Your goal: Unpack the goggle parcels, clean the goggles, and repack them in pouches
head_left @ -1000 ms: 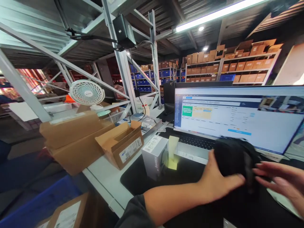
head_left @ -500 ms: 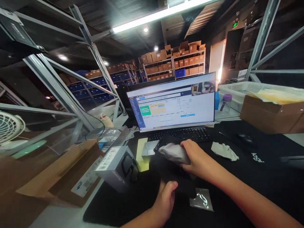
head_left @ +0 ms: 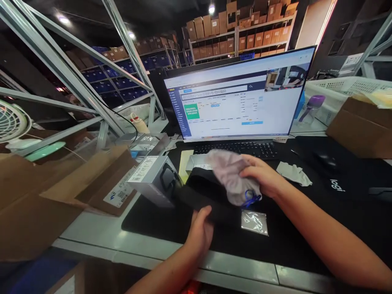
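My right hand (head_left: 260,173) is closed on a pale grey drawstring pouch (head_left: 225,171), its blue cord hanging at the lower end. My left hand (head_left: 199,230) grips a black box-like piece (head_left: 205,202), thumb on top; its exact kind is lost in blur and against the dark mat. The pouch is above and to the right of this piece. Just below the pouch, a small clear plastic packet (head_left: 255,223) lies flat on the black mat (head_left: 226,245). Left of the black piece stands a grey product box (head_left: 153,185) with a white label on top.
A monitor (head_left: 226,102) and keyboard (head_left: 245,149) stand behind my hands. An open cardboard box (head_left: 101,179) sits at left. Crumpled pale cloth (head_left: 294,173), a mouse (head_left: 326,160) and another carton (head_left: 361,126) are at right. An open light box (head_left: 197,162) lies before the keyboard.
My right hand has lifted the pouch clear of the black piece, and it now hangs spread out with its blue cord showing. The black piece has tilted leftward in my left hand. The view has dipped.
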### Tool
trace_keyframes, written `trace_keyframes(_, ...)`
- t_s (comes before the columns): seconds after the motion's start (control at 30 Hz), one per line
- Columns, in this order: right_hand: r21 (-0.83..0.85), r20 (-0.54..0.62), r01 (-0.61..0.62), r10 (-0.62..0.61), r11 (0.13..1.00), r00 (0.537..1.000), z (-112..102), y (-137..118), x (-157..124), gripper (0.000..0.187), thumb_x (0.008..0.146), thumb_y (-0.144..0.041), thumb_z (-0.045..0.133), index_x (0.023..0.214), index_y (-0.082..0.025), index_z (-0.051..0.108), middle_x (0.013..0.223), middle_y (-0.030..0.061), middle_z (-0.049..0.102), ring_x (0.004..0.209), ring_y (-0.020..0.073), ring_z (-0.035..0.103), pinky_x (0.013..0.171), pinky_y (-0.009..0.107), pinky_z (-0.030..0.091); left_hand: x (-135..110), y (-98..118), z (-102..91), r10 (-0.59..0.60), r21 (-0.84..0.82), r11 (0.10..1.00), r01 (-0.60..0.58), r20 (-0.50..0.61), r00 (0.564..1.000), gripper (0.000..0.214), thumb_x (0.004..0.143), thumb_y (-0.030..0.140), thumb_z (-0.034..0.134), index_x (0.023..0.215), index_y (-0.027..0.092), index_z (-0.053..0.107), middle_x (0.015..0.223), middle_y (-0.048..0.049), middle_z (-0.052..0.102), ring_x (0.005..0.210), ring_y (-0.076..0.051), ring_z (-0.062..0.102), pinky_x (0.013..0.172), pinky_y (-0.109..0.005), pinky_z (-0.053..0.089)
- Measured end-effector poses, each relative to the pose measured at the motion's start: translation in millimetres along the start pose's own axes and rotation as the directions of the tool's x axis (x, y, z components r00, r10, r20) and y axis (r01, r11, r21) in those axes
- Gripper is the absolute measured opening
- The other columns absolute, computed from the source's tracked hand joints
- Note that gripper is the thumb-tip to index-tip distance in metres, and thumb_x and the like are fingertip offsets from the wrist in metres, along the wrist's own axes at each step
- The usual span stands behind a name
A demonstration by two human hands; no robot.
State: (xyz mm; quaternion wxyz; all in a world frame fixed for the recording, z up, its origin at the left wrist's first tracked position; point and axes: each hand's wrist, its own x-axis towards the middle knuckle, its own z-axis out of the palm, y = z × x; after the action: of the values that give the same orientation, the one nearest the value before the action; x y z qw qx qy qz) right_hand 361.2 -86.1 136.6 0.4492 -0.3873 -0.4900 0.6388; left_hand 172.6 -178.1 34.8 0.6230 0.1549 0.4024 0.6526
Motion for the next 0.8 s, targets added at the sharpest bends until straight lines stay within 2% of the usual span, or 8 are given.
trace_keyframes(0.1,0.21,-0.235,0.119,-0.068,0.97,0.97,-16,-18,-2,0.039,0.059,-0.024,0.072,0.097,-0.022,0.064,0.087,0.001,0.073,0.081,0.0234,0.07,0.072,0.034,0.056,-5,-2,3.5,-0.051,-0.023,0.998,0.052,0.022,0.998,0.035,0.066,0.037,0.086,0.091,0.017,0.072,0.096,-0.0062,0.077,0.112,-0.031,0.069,0.107,-0.047,0.05)
trace_keyframes(0.2,0.22,-0.34,0.227,-0.143,0.949,0.929,-33,-34,-7,0.037,0.069,-0.033,0.074,0.103,-0.024,0.065,0.102,0.0045,0.075,0.097,0.0284,0.072,0.08,0.041,0.059,-11,-5,7.5,-0.094,-0.005,0.995,0.095,0.084,0.992,0.039,0.067,0.038,0.088,0.094,0.014,0.073,0.102,-0.0097,0.077,0.116,-0.032,0.067,0.11,-0.049,0.047)
trace_keyframes(0.3,0.098,-0.324,0.24,-0.197,0.966,0.925,-46,-41,-13,0.033,0.077,-0.043,0.072,0.105,-0.025,0.067,0.107,0.0064,0.075,0.103,0.0295,0.071,0.08,0.043,0.06,-17,-9,10.2,-0.173,0.077,0.983,0.167,0.086,0.981,0.035,0.069,0.033,0.089,0.093,0.014,0.072,0.106,-0.012,0.077,0.118,-0.032,0.066,0.113,-0.048,0.045)
trace_keyframes(0.4,0.033,-0.269,0.182,-0.167,0.983,0.949,-51,-41,-13,0.04,0.072,-0.048,0.079,0.101,-0.023,0.068,0.099,0.0073,0.076,0.09,0.0277,0.073,0.073,0.039,0.06,-18,-13,15.3,-0.268,0.127,0.956,0.264,0.017,0.963,0.027,0.075,0.022,0.086,0.096,0.016,0.07,0.114,-0.0122,0.075,0.118,-0.028,0.067,0.114,-0.044,0.045)
trace_keyframes(0.53,-0.174,-0.111,0.181,-0.202,0.968,0.973,-51,-35,-9,0.049,0.062,-0.032,0.085,0.106,-0.02,0.068,0.099,0.0045,0.075,0.09,0.0232,0.071,0.082,0.035,0.056,-15,-16,20.7,-0.345,0.127,0.933,0.336,0.061,0.936,0.02,0.082,0.019,0.08,0.096,0.013,0.068,0.123,-0.0172,0.07,0.119,-0.027,0.066,0.114,-0.04,0.045)
trace_keyframes(0.6,-0.396,-0.021,0.216,-0.244,0.892,0.969,-52,-34,-8,0.049,0.064,-0.017,0.076,0.112,-0.02,0.067,0.108,0.0042,0.073,0.099,0.0232,0.069,0.089,0.035,0.053,-18,-10,15.2,-0.369,0.146,0.924,0.355,0.089,0.925,0.031,0.08,0.028,0.084,0.1,0.011,0.069,0.127,-0.0199,0.067,0.123,-0.028,0.064,0.115,-0.04,0.044)
trace_keyframes(0.7,-0.693,0.068,0.281,-0.328,0.664,0.942,-51,-33,-11,0.058,0.062,-0.005,0.061,0.117,-0.02,0.067,0.118,0.0051,0.07,0.109,0.0252,0.065,0.098,0.039,0.049,-29,14,-4.5,-0.385,0.305,0.89,0.34,0.101,0.917,0.057,0.069,0.04,0.089,0.114,0.014,0.069,0.131,-0.0201,0.064,0.125,-0.033,0.061,0.111,-0.046,0.045)
trace_keyframes(0.8,-0.802,0.196,0.39,-0.418,0.453,0.887,-41,-31,-15,0.055,0.065,-0.003,0.059,0.116,-0.021,0.067,0.119,0.0059,0.069,0.109,0.0248,0.064,0.096,0.038,0.048,-40,48,-20.3,-0.248,0.605,0.794,0.058,0.235,0.94,0.056,0.068,0.041,0.086,0.118,0.021,0.072,0.125,-0.0175,0.067,0.113,-0.036,0.065,0.1,-0.052,0.051)
